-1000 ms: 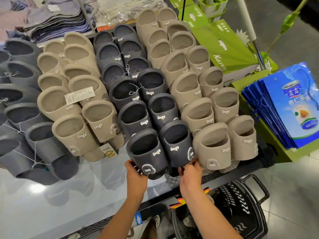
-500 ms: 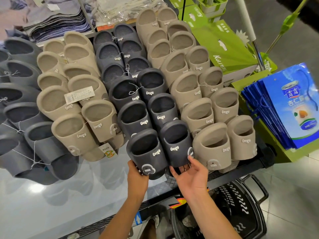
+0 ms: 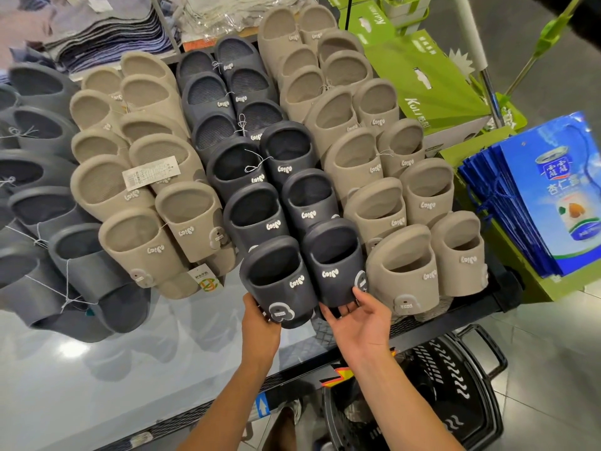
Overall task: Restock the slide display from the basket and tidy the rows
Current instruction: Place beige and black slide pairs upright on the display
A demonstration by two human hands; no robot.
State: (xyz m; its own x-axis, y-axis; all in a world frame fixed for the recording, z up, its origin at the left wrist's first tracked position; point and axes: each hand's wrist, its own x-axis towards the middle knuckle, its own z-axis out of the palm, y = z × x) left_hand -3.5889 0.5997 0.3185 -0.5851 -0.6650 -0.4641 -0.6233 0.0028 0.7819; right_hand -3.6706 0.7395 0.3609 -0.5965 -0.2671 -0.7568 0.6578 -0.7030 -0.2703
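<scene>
Rows of beige and dark grey slides lie overlapping on the glossy display table [image 3: 81, 359]. The front pair of dark grey slides sits at the table's near edge. My left hand [image 3: 260, 323] grips the toe of the front left dark slide [image 3: 276, 278]. My right hand [image 3: 357, 320] lies palm up, fingertips touching under the toe of the front right dark slide [image 3: 335, 265], thumb against its side. The black basket [image 3: 461, 382] stands on the floor below my right forearm; its contents are mostly hidden.
Beige slide rows [image 3: 400, 265] flank the dark row on both sides, and grey slides [image 3: 81, 265] tied with string lie at the far left. Green boxes [image 3: 422, 76] and blue bags [image 3: 549, 203] stand to the right. Folded textiles [image 3: 107, 30] are stacked behind.
My right hand released its grip on the front right dark slide, turned palm up and now touches the toe with its fingertips. My left hand stayed on the left slide.
</scene>
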